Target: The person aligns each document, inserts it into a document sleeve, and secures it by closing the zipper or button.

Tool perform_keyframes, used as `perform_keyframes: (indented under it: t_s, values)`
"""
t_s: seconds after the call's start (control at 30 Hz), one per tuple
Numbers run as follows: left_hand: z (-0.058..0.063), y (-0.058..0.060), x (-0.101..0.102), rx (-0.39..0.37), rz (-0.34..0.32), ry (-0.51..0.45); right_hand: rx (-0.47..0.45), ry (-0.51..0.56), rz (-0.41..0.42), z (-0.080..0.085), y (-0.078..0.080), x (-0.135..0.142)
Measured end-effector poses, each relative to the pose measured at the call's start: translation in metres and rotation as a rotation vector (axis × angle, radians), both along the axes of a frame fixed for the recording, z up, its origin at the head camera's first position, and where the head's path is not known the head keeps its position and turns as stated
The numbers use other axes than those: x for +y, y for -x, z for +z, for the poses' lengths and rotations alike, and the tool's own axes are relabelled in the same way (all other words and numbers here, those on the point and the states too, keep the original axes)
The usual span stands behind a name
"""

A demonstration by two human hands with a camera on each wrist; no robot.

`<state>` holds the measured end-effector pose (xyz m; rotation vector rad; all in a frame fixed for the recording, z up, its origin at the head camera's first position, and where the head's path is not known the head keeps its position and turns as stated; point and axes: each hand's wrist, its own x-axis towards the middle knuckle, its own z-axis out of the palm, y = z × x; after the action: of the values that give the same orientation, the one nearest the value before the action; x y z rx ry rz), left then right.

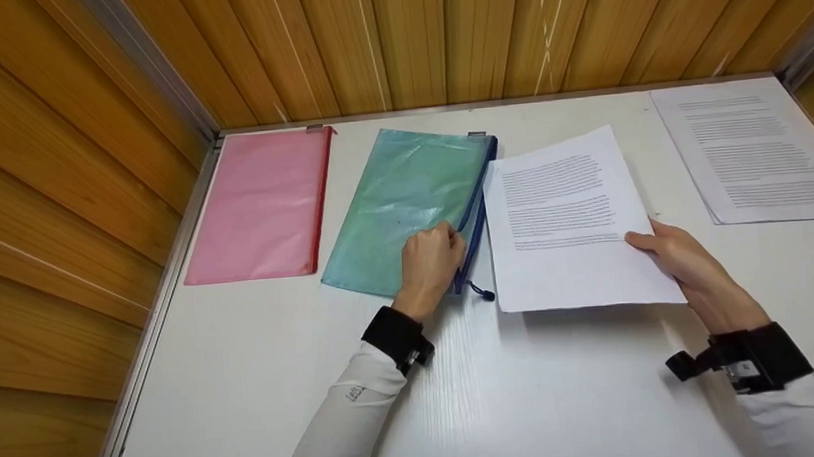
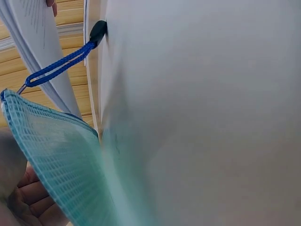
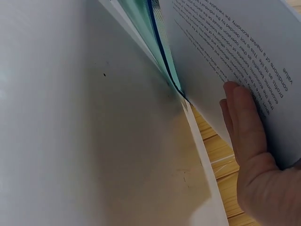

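A green zip pouch point(image 1: 412, 200) with a dark blue zip edge lies at the middle of the table. My left hand point(image 1: 431, 261) grips its upper layer near the zip side, and that edge stands lifted so the mouth gapes. In the left wrist view the curled fingers point(image 2: 40, 200) show behind the mesh point(image 2: 56, 146). A blue cord zip pull point(image 2: 61, 66) hangs from the pouch's corner. My right hand point(image 1: 692, 267) holds a stack of printed paper point(image 1: 565, 268) by its right edge, thumb on top. The stack's left edge is right at the pouch's mouth.
A pink zip pouch point(image 1: 261, 205) with a red zip edge lies flat at the left. More printed sheets point(image 1: 763, 157) lie at the back right. Wood-plank walls point(image 1: 409, 37) stand along the table's back and left sides.
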<state>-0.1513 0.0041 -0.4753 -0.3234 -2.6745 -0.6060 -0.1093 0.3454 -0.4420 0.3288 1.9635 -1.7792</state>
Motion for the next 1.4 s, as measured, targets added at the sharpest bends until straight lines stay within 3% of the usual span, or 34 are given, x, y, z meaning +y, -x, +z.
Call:
perform_keyframes:
  t_s: [0.57, 0.77, 1.03, 1.4]
  values:
    - [0.002, -0.004, -0.002, -0.058, -0.032, 0.007, 0.033, -0.118, -0.092, -0.018, 0.015, -0.034]
    - [0.0, -0.006, -0.002, -0.048, -0.042, 0.003, 0.019, -0.114, -0.128, -0.025, 0.015, -0.045]
    - [-0.001, -0.007, -0.003, -0.068, -0.049, -0.011, 0.004, -0.025, -0.179, -0.032, 0.013, -0.055]
    - [0.0, -0.01, -0.006, -0.122, -0.08, -0.004, 0.008, -0.093, -0.227, -0.04, 0.013, -0.067]
